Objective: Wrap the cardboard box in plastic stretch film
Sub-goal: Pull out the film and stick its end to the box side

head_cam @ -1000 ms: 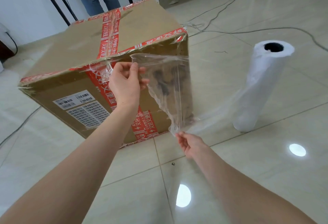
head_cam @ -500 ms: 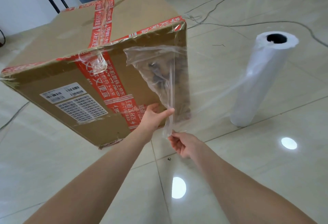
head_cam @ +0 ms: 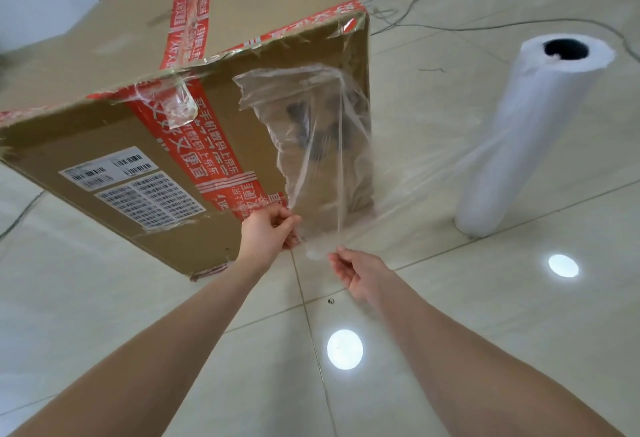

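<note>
My left hand (head_cam: 266,230) pinches the stretch film (head_cam: 311,132) at the cardboard box's (head_cam: 114,146) lower front edge. My right hand (head_cam: 358,272), just beside it, pinches the film's bottom end. The roll (head_cam: 530,132) stands upright on the floor (head_cam: 138,315), right of the box.

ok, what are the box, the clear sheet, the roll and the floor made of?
Box: brown cardboard, matte, frayed at the edges, sealed with glossy red printed tape.
Sheet: thin clear plastic film, shiny and wrinkled, with the box visible through it.
Roll: likely the same film wound thick, so it looks milky white.
Floor: probably glazed tile, going by the grout lines and mirror-like light spots.
</note>
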`<state>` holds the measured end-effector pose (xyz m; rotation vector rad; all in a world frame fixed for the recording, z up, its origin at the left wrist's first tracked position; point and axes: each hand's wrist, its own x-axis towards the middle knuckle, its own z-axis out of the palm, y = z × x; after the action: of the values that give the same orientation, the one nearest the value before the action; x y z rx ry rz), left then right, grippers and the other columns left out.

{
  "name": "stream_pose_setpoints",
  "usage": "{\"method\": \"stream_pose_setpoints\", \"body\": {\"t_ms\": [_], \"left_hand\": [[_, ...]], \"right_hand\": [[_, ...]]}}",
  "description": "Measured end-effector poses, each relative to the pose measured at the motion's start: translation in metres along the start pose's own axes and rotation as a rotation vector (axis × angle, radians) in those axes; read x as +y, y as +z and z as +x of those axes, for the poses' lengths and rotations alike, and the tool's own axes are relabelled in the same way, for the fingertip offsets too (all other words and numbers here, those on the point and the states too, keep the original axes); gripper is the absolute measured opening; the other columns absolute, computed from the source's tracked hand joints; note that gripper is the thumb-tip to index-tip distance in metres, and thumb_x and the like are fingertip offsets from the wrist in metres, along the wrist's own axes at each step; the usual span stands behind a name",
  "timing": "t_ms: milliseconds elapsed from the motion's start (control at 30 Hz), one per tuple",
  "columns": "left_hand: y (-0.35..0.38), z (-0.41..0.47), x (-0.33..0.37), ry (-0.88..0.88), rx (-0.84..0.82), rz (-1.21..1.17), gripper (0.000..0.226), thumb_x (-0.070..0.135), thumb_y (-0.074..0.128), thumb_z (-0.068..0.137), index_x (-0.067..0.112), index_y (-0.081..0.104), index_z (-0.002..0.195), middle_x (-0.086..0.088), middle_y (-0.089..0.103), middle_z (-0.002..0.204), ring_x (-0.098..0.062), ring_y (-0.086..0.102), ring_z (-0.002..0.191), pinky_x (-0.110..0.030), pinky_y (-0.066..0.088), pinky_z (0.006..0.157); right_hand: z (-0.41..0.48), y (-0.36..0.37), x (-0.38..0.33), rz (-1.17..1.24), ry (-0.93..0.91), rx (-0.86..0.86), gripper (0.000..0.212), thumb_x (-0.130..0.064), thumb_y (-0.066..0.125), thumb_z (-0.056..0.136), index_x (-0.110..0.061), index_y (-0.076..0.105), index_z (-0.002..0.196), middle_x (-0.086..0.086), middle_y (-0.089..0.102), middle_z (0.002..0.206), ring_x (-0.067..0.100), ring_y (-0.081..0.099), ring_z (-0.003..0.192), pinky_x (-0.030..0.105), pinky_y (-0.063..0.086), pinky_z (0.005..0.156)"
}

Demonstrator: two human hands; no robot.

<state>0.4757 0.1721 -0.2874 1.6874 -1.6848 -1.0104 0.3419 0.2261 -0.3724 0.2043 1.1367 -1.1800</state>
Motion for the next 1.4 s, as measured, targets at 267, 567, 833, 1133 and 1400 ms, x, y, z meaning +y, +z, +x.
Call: {"method": "stream_pose_setpoints", "body": {"t_ms": [267, 567, 833, 1133, 1400], "left_hand": [[-0.006, 0.007, -0.004, 0.073, 0.172, 0.082, 0.008, 0.016, 0.066, 0.087, 0.015, 0.068, 0.079, 0.002, 0.064, 0.059, -0.008, 0.058, 0.043, -0.021, 0.051, 0.049], [-0.003, -0.017, -0.014, 0.103, 0.112, 0.046, 0.008, 0.015, 0.066, 0.086, 0.019, 0.062, 0.079, 0.005, 0.062, 0.068, -0.008, 0.056, 0.052, -0.02, 0.048, 0.048], [0.062, 0.032, 0.013, 1.458, -0.319, 0.962, 0.042, 0.0, 0.066, 0.067, 0.004, 0.07, 0.108, -0.012, 0.068, 0.112, -0.027, 0.065, 0.105, -0.037, 0.052, 0.091], [0.057, 0.083, -0.004, 1.519, -0.192, 2.173, 0.071, 0.034, 0.021, 0.1, 0.001, -0.023, 0.145, -0.013, -0.022, 0.156, -0.031, -0.017, 0.144, -0.047, -0.019, 0.109], [0.06, 0.087, -0.01, 1.552, -0.096, 2.244, 0.075, 0.036, 0.024, 0.099, -0.002, -0.024, 0.143, -0.015, -0.018, 0.157, -0.031, -0.013, 0.145, -0.051, -0.018, 0.108]], "right_hand": [[0.018, 0.016, -0.009, 0.034, -0.035, 0.075, 0.015, 0.007, 0.055, 0.09, 0.001, 0.058, 0.077, 0.015, 0.061, 0.071, 0.016, 0.063, 0.052, 0.018, 0.052, 0.042], [0.04, 0.04, -0.009, -0.041, -0.064, 0.153, 0.021, -0.002, 0.058, 0.092, -0.008, 0.058, 0.071, 0.001, 0.055, 0.041, 0.01, 0.047, 0.038, 0.02, 0.035, 0.038], [0.017, 0.038, -0.002, -0.089, 0.017, -0.014, 0.018, 0.005, 0.046, 0.09, 0.001, 0.058, 0.103, 0.017, 0.052, 0.091, 0.02, 0.049, 0.071, 0.025, 0.046, 0.064], [0.067, 0.002, -0.004, -0.229, -0.201, 0.311, 0.008, -0.016, 0.064, 0.082, -0.024, 0.065, 0.082, 0.003, 0.066, 0.069, 0.017, 0.063, 0.059, 0.031, 0.057, 0.067], [0.045, -0.016, -0.021, -0.764, -0.382, 0.471, 0.018, -0.026, 0.06, 0.085, -0.026, 0.064, 0.103, 0.003, 0.071, 0.094, 0.024, 0.065, 0.09, 0.023, 0.047, 0.077]]}}
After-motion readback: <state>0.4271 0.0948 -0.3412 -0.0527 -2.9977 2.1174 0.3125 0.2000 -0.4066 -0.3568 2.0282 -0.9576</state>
